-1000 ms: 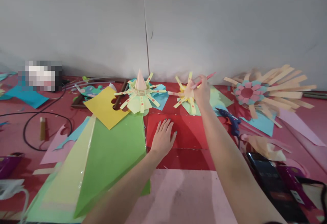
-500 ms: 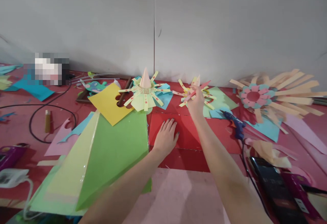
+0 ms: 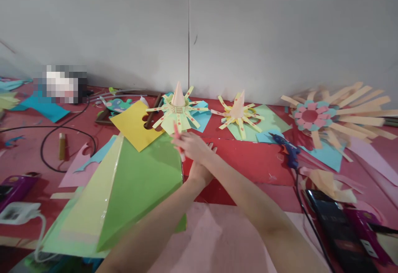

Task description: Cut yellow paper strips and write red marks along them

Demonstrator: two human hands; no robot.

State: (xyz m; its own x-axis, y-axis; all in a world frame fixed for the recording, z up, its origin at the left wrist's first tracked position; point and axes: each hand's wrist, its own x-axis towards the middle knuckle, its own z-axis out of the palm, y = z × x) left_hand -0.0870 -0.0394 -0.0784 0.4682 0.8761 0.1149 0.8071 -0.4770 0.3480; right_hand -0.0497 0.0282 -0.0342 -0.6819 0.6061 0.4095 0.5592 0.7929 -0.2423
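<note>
My right hand (image 3: pixel 193 147) grips a slim pink tool (image 3: pixel 178 137) held upright near the top edge of the green sheet (image 3: pixel 146 186). It crosses over my left hand (image 3: pixel 202 172), which lies flat on the red board (image 3: pixel 251 161), its fingertips showing past the right wrist. Behind the hands stands a pale cone on a yellow strip ring with red stars (image 3: pixel 178 98). A second such cone (image 3: pixel 238 108) stands to its right. A yellow sheet with a scalloped cutout (image 3: pixel 132 125) lies on the left.
A blue glue gun (image 3: pixel 289 150) with a cord lies at right, near a black phone (image 3: pixel 338 227). Farther right is a large paper-strip flower (image 3: pixel 310 116). Purple devices (image 3: pixel 19 186) sit at both sides. A black cable (image 3: pixel 43 148) loops at left; a wall stands behind.
My right hand has moved left with the pink tool, from the right-hand cone to above my left hand, uncovering that cone. My left hand stays on the red board.
</note>
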